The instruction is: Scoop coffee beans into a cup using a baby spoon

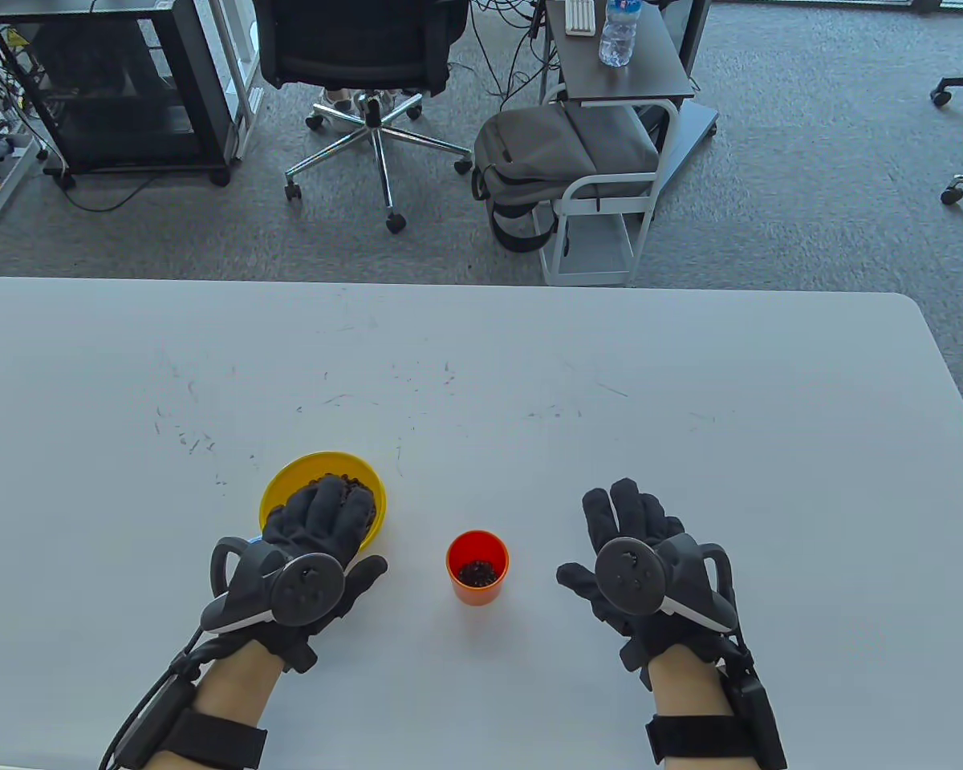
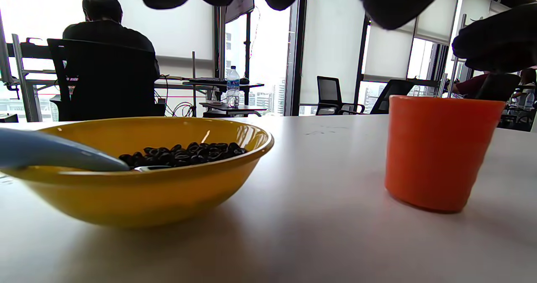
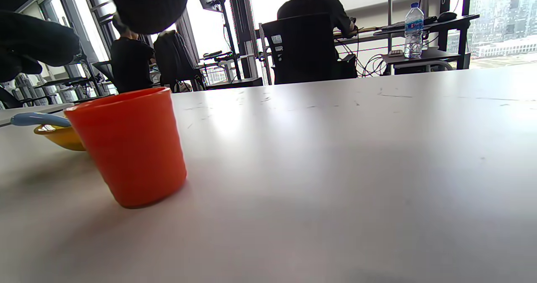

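A yellow bowl of coffee beans stands on the white table at the near left. My left hand hovers over the bowl's near side with its fingers spread and grips nothing. A blue baby spoon lies across the bowl's rim with its tip among the beans. In the table view the hand hides the spoon. An orange cup with some beans in it stands right of the bowl. My right hand is open and empty, to the right of the cup.
The white table stretches far beyond and to the right of the cup, with small scuff marks. Past its far edge are an office chair, a grey backpack and a side cart with a water bottle.
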{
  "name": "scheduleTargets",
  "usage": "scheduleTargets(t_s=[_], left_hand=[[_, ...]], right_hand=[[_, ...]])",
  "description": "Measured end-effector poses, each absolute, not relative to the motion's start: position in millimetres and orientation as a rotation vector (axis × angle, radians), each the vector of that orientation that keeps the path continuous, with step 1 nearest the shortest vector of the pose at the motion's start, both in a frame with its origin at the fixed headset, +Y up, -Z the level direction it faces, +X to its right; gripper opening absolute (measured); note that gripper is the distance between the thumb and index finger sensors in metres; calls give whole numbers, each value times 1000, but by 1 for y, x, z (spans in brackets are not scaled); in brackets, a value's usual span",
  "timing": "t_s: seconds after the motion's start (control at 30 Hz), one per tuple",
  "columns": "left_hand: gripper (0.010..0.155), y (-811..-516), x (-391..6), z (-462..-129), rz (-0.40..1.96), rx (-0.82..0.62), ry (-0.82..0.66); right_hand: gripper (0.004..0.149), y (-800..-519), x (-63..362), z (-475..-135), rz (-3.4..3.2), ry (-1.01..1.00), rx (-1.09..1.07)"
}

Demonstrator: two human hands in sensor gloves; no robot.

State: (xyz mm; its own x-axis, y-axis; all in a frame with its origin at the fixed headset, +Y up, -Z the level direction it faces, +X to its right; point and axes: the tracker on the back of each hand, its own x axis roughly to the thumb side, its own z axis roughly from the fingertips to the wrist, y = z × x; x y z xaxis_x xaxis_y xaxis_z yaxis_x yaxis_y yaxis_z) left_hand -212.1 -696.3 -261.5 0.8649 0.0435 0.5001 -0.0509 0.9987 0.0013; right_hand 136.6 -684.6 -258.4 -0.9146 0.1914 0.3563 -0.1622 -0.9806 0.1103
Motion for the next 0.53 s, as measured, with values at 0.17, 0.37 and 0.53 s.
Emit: scheduleTargets(t_s=[0.17,0.37,0.53], left_hand=[[75,-699,-219,-262,40,14,-504],[75,-697,-225,-262,56,41,-487],[75,-698,-222,-261,51,35,-495]], right_hand=[[86,-688,133,-259,2923,135,555],[86,-690,131,-259,2936,158,555],[86,-691,132,-259,2937,169,552]])
